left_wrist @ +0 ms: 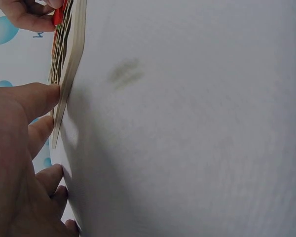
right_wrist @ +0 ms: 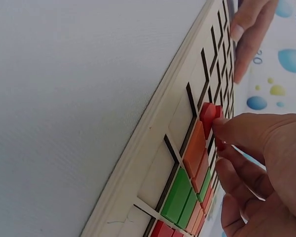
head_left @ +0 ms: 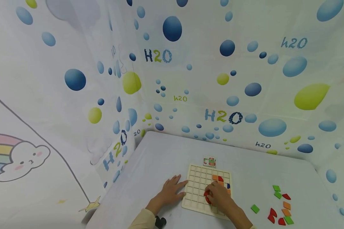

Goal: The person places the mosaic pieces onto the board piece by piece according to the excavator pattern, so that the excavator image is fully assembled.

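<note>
A small red wooden tile (right_wrist: 207, 117) sits on the grid of the pale wooden puzzle board (head_left: 195, 186), in a cell near the board's middle, and the right hand (head_left: 219, 196) pinches it between curled fingertips (right_wrist: 237, 131). From the right wrist view the tile stands slightly proud of the grid, at the upper end of a run of filled cells: orange square tiles (right_wrist: 195, 148) just below it, then green square tiles (right_wrist: 179, 195), then more red pieces at the board's near edge. The cells on the far side of the red tile are bare wood between dark grid lines. From the head view, a few orange pieces (head_left: 218, 178) and a dark blue piece (head_left: 228, 185) also lie in cells toward the board's right side.

The left hand (head_left: 169, 190) lies flat on the white table (head_left: 149, 171), fingers straight and spread a little, with its fingertips (left_wrist: 44, 96) touching the board's left edge.

The board rests flat on the table. Just beyond its far edge lies a small printed pattern card (head_left: 209, 161). Well apart to the right of the board, a loose scatter of green, red and orange flat tiles (head_left: 281, 205) lies on the table. Behind the table hangs a white curtain printed with blue and yellow-green bubbles (head_left: 246, 79).
</note>
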The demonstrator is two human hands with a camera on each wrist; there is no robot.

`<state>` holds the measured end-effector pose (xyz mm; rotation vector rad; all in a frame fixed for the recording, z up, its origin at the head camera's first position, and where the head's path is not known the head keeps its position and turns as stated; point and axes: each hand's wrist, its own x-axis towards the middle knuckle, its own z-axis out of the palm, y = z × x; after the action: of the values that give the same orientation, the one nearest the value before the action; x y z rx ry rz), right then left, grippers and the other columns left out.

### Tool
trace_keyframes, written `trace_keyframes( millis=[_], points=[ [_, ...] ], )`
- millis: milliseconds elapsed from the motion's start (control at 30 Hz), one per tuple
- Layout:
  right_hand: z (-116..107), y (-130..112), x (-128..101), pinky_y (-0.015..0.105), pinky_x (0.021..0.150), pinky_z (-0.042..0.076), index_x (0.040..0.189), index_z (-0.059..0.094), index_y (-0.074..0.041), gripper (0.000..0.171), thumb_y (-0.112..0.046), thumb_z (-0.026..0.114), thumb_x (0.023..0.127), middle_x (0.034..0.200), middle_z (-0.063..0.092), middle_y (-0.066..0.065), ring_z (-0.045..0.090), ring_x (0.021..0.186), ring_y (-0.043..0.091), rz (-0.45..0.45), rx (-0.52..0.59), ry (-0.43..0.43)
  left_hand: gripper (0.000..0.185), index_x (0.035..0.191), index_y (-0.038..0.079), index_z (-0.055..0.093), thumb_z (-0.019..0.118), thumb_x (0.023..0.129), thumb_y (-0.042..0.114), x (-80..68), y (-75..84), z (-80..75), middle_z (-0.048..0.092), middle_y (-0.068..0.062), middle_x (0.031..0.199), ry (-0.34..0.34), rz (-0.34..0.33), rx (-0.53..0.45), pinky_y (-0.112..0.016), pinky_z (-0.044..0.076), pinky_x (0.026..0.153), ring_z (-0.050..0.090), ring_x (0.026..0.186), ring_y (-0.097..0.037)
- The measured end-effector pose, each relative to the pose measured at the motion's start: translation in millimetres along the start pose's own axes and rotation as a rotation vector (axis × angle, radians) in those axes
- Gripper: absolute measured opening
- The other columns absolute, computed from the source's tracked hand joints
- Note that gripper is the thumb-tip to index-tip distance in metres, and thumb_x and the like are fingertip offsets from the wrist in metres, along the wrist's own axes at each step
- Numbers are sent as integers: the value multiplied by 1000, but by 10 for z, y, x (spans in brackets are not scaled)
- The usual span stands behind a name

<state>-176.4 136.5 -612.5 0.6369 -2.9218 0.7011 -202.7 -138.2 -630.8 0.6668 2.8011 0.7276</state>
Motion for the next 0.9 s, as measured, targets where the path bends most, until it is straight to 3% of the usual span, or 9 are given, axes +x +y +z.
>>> trace_keyframes(
  millis=[167, 433, 700, 900],
  points=[
    [-32, -27, 5, 32, 61, 45, 90, 69, -15, 19, -3, 83, 86, 88, 61, -5, 54, 75, 10, 8, -4, 2, 56, 157, 32, 51, 63, 104, 44, 9, -12, 15, 37, -14, 170, 14, 6, 12, -66, 25, 126, 32, 157, -40],
    [-67, -8, 11, 29, 62, 50, 84, 73, -16, 17, 0, 79, 86, 84, 65, -7, 59, 76, 14, -31, -31, -26, 56, 157, 33, 51, 64, 104, 45, 16, -37, 32, 37, -14, 169, 13, 11, 10, -67, 26, 125, 32, 157, -40],
    [-3, 0, 18, 34, 62, 54, 94, 73, -17, 14, -12, 85, 88, 88, 67, -5, 62, 80, 16, -36, -101, -7, 57, 158, 32, 50, 62, 104, 46, 16, -43, 33, 37, -15, 169, 15, 17, 11, -67, 26, 125, 32, 157, -40],
    [-10, -19, -5, 38, 63, 55, 94, 73, -18, 16, -10, 86, 87, 91, 65, -5, 63, 83, 18, -35, -79, -9, 56, 158, 32, 51, 62, 105, 45, 7, -23, 3, 37, -14, 170, 10, 12, 6, -67, 25, 125, 32, 157, -40]
  ],
)
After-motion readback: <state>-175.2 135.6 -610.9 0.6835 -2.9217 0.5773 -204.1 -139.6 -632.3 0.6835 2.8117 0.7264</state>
